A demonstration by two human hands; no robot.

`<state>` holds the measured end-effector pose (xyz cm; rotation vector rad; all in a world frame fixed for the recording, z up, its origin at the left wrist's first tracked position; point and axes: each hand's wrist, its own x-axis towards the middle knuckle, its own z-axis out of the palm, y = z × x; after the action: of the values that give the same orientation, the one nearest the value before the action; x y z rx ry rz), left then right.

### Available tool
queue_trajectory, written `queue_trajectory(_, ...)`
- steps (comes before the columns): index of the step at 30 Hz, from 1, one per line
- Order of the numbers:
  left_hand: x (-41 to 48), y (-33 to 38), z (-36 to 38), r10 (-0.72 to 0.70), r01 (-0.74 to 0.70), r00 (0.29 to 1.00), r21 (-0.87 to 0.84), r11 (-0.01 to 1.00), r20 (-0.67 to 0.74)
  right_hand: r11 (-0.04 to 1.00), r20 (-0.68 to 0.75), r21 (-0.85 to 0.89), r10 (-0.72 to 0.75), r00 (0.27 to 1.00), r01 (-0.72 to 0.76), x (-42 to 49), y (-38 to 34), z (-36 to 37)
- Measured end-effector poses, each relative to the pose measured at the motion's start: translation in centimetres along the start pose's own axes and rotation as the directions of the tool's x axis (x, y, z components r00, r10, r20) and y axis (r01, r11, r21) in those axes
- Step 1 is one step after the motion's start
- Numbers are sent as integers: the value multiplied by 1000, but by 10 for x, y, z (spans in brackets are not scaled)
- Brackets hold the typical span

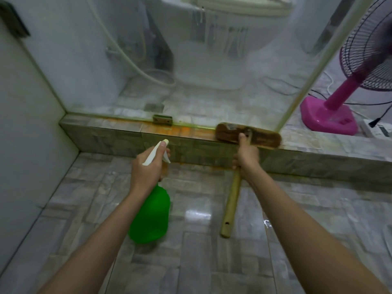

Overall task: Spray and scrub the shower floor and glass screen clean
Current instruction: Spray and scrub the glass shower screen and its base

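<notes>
- Cloudy glass shower screen (212, 60) stands on the rust-stained tiled kerb (118, 132), straight ahead.
- My left hand (146, 166) grips the green plastic spray bottle (151, 217); right hand (247, 153) clamps the wooden-handled scrub brush (248, 134) on the kerb.
- Risk: wet glossy floor tiles (191, 240) — hard pushing could skid the brush into the glass.

No readable text, label, brand, number or sign shows on anything in view.

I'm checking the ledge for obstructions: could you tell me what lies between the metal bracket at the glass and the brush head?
In the head view, only bare tiled ledge with orange staining lies between the bracket and the brush head.
</notes>
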<state>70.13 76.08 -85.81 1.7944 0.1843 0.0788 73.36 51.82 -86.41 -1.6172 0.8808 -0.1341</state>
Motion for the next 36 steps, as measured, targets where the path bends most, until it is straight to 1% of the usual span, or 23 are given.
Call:
queue_trajectory(2, 0, 0, -3, 7, -7, 1000, -1, 1000, 1, 1000, 116, -17, -22, 993, 25, -18, -7, 53)
queue_trajectory(3, 0, 0, -4, 14, -14, 1000, -3, 1000, -1, 1000, 154, -5, -24, 988, 26, -25, -10, 72)
queue_trajectory(4, 0, -1, -6, 19, -19, 1000, -2, 1000, -4, 999, 162, -12, -30, 986, 32, -30, -12, 81)
queue_trajectory(5, 0, -3, -9, 20, -20, 1000, 2, 1000, -12, 998, 148, -43, -47, 988, 54, -32, -12, 77)
queue_trajectory(7, 1, -4, -12, 16, -16, 999, 16, 1000, -28, 993, 96, -98, -57, 994, 67, -23, -12, 47)
queue_trajectory(9, 1, -7, -14, 8, -8, 1000, 17, 1000, -30, 998, 15, -65, -4, 1000, 5, -13, -7, 8)
queue_trajectory(11, -1, -9, -16, 0, 1, 1000, 8, 1000, -28, 999, -26, -12, 40, 999, -40, -7, -4, -4)
queue_trajectory(13, -1, -10, -19, -7, 8, 999, 28, 1000, -34, 1000, 32, -19, 13, 999, -12, -14, -9, 28)
queue_trajectory(15, 0, -10, -24, -13, 15, 999, 27, 1000, -51, 999, 166, -36, -8, 986, 14, -33, -16, 80)
queue_trajectory(16, 1, -9, -27, -14, 16, 998, 23, 1000, -65, 1000, 216, -13, -6, 976, 9, -43, -18, 104)
queue_trajectory(18, 3, -8, -32, -11, 13, 997, 17, 1000, -81, 1000, 247, -1, -26, 969, 27, -51, -19, 120)
queue_trajectory(20, 2, -7, -36, -9, 8, 996, -15, 1000, -90, 993, 187, -93, -54, 981, 72, -45, -16, 93)
queue_trajectory(21, 3, -7, -37, -4, 2, 995, -14, 1000, -97, 992, 129, -107, -46, 991, 60, -36, -14, 73)
queue_trajectory(23, 1, -7, -39, 3, -3, 995, 9, 1000, -100, 999, 31, -52, 5, 1000, -3, -23, -8, 37)
queue_trajectory(24, 0, -6, -40, 4, -3, 995, 8, 1000, -99, 1000, 1, -13, 23, 1000, -23, -19, -6, 32)
queue_trajectory(26, -3, -4, -41, 4, -4, 996, 1, 1000, -94, 1000, -1, 17, 17, 1000, -17, -22, -7, 52)
queue_trajectory(29, -5, -1, -43, 20, -20, 996, 5, 1000, -92, 999, 129, -5, -33, 991, 34, -43, -13, 103)
queue_trajectory(30, -5, -1, -43, 22, -22, 995, 2, 1000, -92, 998, 145, -17, -63, 987, 66, -48, -16, 110)
queue_trajectory(32, -8, 0, -45, 21, -22, 995, -12, 1000, -93, 989, 153, -108, -82, 985, 99, -50, -18, 97)
queue_trajectory(33, -9, 1, -46, 25, -27, 995, -16, 1000, -97, 985, 125, -139, -83, 989, 100, -44, -16, 80)
queue_trajectory(36, -11, 0, -48, 31, -29, 995, 26, 999, -91, 994, 9, -105, -23, 1000, 24, -27, -10, 37)
